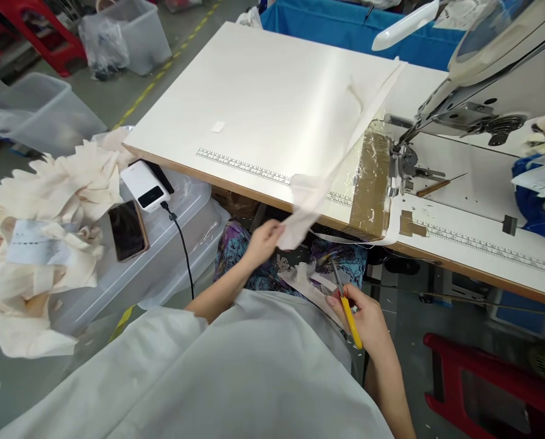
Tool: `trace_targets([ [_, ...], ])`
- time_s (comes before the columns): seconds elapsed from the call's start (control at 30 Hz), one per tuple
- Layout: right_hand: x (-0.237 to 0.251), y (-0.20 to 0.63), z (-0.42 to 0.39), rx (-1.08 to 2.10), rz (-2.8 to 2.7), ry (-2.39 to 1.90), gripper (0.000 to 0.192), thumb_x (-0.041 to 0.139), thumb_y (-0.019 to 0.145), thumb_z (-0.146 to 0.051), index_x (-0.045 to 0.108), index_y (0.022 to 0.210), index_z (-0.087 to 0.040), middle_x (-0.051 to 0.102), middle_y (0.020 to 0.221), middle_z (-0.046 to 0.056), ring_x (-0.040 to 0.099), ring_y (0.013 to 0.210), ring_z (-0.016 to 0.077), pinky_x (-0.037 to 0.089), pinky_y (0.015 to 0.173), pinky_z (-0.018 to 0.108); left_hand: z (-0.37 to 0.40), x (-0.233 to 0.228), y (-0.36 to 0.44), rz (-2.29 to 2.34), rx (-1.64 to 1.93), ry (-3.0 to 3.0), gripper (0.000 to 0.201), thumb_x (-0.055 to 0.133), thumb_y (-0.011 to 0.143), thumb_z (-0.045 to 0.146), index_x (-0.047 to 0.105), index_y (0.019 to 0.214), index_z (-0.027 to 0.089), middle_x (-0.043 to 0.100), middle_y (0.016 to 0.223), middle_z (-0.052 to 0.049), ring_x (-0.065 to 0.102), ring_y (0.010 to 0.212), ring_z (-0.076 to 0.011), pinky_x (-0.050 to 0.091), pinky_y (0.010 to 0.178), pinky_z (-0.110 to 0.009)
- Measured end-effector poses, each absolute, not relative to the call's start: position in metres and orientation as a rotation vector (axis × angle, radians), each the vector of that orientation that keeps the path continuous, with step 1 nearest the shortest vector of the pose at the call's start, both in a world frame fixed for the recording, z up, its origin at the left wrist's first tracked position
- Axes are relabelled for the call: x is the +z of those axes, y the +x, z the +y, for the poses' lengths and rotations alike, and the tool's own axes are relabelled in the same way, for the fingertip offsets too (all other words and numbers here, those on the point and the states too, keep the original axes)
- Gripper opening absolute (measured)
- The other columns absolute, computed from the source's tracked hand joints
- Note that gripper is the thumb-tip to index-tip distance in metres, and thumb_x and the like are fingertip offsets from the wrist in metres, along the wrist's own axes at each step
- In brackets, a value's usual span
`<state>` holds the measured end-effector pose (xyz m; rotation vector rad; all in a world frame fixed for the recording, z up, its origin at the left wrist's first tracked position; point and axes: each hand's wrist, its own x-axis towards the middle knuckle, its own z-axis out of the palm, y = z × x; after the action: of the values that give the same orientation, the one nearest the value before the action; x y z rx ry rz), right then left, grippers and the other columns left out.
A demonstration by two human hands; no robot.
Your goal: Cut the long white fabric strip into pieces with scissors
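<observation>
Head view: my two hands work a cloth strip at the edge of the sewing table.

My left hand (262,241) pinches the lower end of a long cream fabric strip (327,177), which runs up from my fingertips across the white wooden tabletop (254,91) toward the grey sewing machine (473,91). My right hand (364,320) grips small yellow-handled thread snips (345,305), blades pointing up past my thumb, just below the strip's end.

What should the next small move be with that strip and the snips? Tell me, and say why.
Probably bring the yellow snips in the right hand up to the white fabric strip. The left hand holds its lower end, while its far end lies by the sewing machine.
</observation>
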<state>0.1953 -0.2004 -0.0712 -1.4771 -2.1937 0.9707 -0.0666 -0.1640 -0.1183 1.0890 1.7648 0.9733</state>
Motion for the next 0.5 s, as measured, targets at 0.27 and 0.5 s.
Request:
trace_targets([
  [0.27,-0.076,0.220,-0.202,1.153,-2.078,-1.590,0.044,0.051,0.083,-0.061,0.050,0.066,-0.020,0.047,0.055,-0.003,0.043,0.049,0.0124,0.036,0.046,0.023,-0.250,-0.112,-0.129,1.869,0.727,0.886,0.026,0.048,0.089,0.033,0.058,0.105,0.016,0.063,0.065,-0.003,0.062,0.058,-0.0194,0.048,0.060,-0.028],
  [0.5,-0.059,0.196,-0.186,1.330,-2.296,-1.415,0.047,0.048,0.084,-0.064,0.041,0.064,-0.022,0.043,0.056,-0.003,0.038,0.053,0.0121,0.033,0.048,0.023,-0.228,-0.060,-0.047,1.283,0.739,1.372,0.029,0.050,0.091,0.043,0.065,0.100,0.020,0.065,0.092,-0.007,0.062,0.080,-0.0163,0.046,0.066,-0.023],
])
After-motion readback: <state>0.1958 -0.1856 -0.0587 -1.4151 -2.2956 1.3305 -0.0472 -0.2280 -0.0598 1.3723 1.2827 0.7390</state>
